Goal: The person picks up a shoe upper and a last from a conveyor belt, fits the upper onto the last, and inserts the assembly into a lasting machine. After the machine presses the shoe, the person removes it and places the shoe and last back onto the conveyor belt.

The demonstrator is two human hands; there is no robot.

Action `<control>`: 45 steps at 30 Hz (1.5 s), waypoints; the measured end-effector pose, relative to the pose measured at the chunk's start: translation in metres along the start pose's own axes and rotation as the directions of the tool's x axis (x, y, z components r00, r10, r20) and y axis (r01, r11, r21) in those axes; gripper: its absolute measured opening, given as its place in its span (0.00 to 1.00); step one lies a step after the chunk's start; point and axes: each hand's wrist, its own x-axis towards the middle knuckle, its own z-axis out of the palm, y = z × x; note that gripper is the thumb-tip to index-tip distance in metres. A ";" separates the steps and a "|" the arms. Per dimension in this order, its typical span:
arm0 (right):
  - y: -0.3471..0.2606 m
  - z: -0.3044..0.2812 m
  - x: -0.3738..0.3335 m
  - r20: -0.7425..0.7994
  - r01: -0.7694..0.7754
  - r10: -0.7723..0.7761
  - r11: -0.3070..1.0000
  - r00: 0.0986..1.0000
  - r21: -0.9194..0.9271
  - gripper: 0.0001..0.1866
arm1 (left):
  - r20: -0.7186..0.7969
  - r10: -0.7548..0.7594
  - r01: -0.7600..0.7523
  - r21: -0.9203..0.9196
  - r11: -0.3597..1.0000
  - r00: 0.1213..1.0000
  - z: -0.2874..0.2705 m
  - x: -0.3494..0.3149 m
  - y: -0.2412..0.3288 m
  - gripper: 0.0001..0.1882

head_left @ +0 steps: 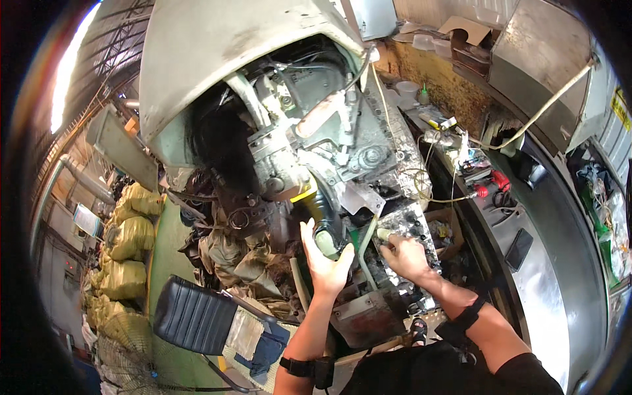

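My left hand point(326, 268) is open, palm turned up, thumb and fingers spread. It is at the lower end of a dark curved chute point(320, 209) on a large machine point(280, 148). A pale green oval piece point(325, 243) shows between its thumb and fingers, at the chute's mouth. Curled inward, my right hand point(406, 258) has a small pale green piece point(384, 234) at its fingertips. It reaches over a grimy metal block point(411, 227) with holes and bolts. A bent pale green bar point(368, 253) stands between my hands.
A black-backed chair point(195, 315) stands at the left. Yellow sacks point(131, 240) are stacked beyond it. On the right, a metal bench point(536, 276) holds a phone point(519, 250) and a red tool point(499, 180). A yellowish hose point(534, 118) hangs above it. Brown cloth point(240, 263) lies below the machine.
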 end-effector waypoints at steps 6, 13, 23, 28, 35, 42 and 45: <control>0.001 -0.002 0.002 0.033 -0.074 0.073 0.997 0.997 0.025 0.13 | 0.035 -0.009 0.012 -0.104 0.995 0.999 0.006 0.001 0.016 0.49; -0.006 -0.012 0.003 0.008 -0.072 0.072 0.995 0.997 0.072 0.12 | 0.002 0.034 -0.033 -0.093 0.995 0.999 0.008 0.002 0.011 0.46; -0.002 -0.009 0.008 0.063 -0.126 0.119 0.983 0.991 0.133 0.12 | -0.062 0.090 -0.078 0.177 0.981 0.994 0.010 0.003 0.045 0.43; 0.004 -0.009 0.010 0.010 -0.083 0.083 0.985 0.997 0.151 0.12 | 0.340 0.333 -0.456 0.804 0.381 0.879 0.012 0.022 0.074 0.13; 0.004 0.006 0.007 -0.119 0.023 -0.001 0.983 0.993 0.184 0.11 | 0.461 0.319 -0.529 0.832 0.168 0.828 0.009 0.027 0.072 0.07; 0.011 0.001 0.001 -0.195 0.063 -0.024 0.978 0.980 0.199 0.10 | 0.538 0.023 -0.538 0.837 0.097 0.842 0.024 0.028 0.090 0.07; 0.008 0.001 0.003 -0.123 0.026 0.002 0.973 0.992 0.227 0.12 | 0.534 -0.012 -0.529 0.840 0.125 0.845 0.017 0.030 0.097 0.08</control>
